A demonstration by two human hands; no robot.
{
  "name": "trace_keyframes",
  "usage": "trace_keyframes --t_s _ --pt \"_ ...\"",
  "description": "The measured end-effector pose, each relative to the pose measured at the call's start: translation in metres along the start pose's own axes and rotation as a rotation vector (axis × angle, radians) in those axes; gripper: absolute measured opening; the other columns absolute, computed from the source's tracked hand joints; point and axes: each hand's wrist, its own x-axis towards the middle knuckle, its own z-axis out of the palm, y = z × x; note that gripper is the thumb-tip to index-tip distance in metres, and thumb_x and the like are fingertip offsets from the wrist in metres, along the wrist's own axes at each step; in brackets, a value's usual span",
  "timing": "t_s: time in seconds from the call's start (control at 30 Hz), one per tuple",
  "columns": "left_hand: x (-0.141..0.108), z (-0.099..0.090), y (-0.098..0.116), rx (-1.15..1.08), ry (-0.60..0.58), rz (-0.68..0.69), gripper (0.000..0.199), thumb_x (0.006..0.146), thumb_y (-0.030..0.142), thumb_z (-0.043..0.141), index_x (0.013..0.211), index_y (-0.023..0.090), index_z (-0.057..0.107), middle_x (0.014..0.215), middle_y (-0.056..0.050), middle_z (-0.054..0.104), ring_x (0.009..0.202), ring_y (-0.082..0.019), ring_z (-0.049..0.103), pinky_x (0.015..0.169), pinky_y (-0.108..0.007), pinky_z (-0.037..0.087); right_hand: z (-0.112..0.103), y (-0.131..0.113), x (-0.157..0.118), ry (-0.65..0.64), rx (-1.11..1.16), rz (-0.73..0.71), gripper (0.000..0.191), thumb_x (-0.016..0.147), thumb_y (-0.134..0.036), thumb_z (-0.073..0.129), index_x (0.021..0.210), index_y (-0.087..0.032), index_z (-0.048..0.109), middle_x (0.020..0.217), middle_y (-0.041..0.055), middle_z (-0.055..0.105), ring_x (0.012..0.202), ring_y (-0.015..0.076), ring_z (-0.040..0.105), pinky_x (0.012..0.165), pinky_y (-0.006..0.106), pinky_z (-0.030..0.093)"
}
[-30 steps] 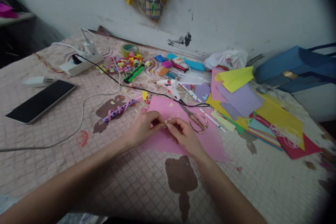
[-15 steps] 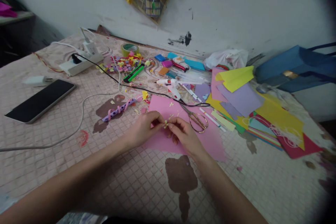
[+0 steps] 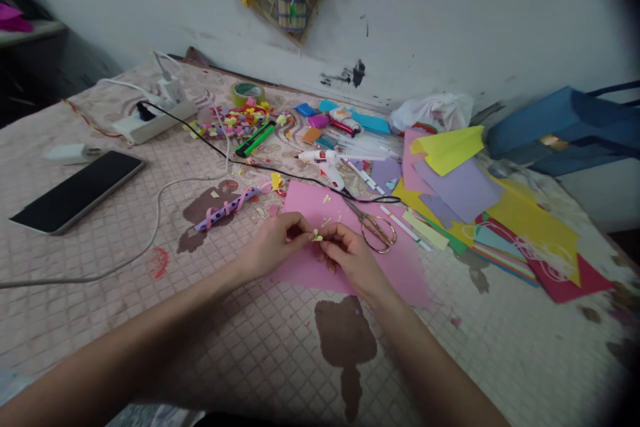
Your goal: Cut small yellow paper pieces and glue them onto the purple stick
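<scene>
Between my fingertips is a small pale yellow paper flower [image 3: 317, 236], held above a pink paper sheet [image 3: 305, 273]. My left hand [image 3: 275, 243] pinches it from the left side with thumb and forefinger. From the right, my right hand [image 3: 347, 250] has its thumb and forefinger closed on the other side of the flower. Gold-handled scissors [image 3: 379, 233] lie on the pink sheet just beyond my right hand. Left of my hands lies a purple dotted paper tube [image 3: 225, 212] wound with a pink strip.
Behind my hands are a white glue gun [image 3: 325, 163], a green cutter [image 3: 255, 140], a heap of small paper flowers [image 3: 237, 121] and a tape roll [image 3: 247, 92]. Coloured papers [image 3: 460, 193] spread on the right. A phone [image 3: 80, 190] and power strip [image 3: 155, 121] lie left; a black cord crosses the table.
The flower has turned slightly between my fingertips, and my right fingers have shifted a little. Both arms stay in nearly the same place.
</scene>
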Motion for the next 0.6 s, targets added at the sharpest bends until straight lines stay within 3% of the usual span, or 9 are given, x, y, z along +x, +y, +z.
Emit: trace_keyframes --t_s 0.27,0.47,0.6 --pt "-0.0019 0.0013 0.0049 0.036 0.043 0.099 0.007 0.079 0.014 0.052 0.078 0.013 0.059 0.073 -0.002 0.060 0.067 -0.011 0.054 0.062 -0.023 0.043 0.0023 -0.0013 -0.0012 0.031 0.078 0.026 0.012 0.079 -0.028 0.056 0.083 -0.018 0.053 0.059 -0.0035 0.055 0.045 0.0067 0.046 0.039 0.017 0.035" --pt "-0.0018 0.0033 0.0015 0.028 0.039 0.085 0.007 0.079 0.013 0.052 0.078 0.013 0.059 0.072 -0.002 0.062 0.066 -0.011 0.055 0.062 -0.022 0.044 0.0007 0.0041 0.0010 0.028 0.108 0.002 0.010 0.075 -0.019 0.058 0.084 -0.017 0.055 0.058 -0.0039 0.055 0.046 0.0067 0.046 0.040 0.017 0.035" --pt "-0.0022 0.0050 0.0003 0.021 0.035 0.087 0.008 0.080 0.014 0.051 0.079 0.013 0.059 0.072 -0.002 0.062 0.066 -0.011 0.055 0.062 -0.022 0.044 0.0011 0.0041 0.0010 0.038 0.118 0.017 0.009 0.077 -0.023 0.057 0.084 -0.017 0.056 0.059 -0.0030 0.056 0.047 0.0070 0.047 0.041 0.018 0.036"
